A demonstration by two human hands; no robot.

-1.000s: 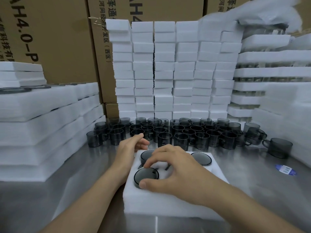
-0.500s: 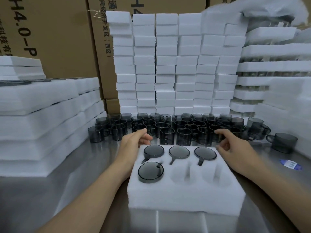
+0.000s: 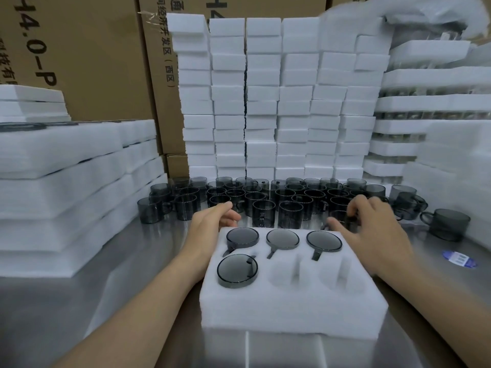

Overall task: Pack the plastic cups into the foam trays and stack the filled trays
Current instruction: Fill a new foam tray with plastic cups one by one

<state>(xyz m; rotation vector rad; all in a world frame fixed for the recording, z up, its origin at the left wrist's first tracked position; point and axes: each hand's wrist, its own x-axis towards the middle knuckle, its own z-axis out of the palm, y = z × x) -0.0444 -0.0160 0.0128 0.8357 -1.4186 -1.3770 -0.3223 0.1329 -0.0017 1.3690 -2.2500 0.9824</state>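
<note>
Seemingly right hand (image 3: 377,235) grips an upright cup (image 3: 338,217); left hand (image 3: 212,221) lies loose beside crosswise tray (image 3: 292,309).

The foam tray (image 3: 292,309) looks matt and grainy; behind it stand glossy, translucent plastic cups (image 3: 263,211); beneath it lies a sheeny metal table (image 3: 53,314).

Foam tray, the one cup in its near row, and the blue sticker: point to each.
Foam tray (image 3: 292,314): head view, bare top near front edge.
Near-row cup (image 3: 237,270): head view, middle of its round face.
Blue sticker (image 3: 459,258): head view, its centre.
</note>
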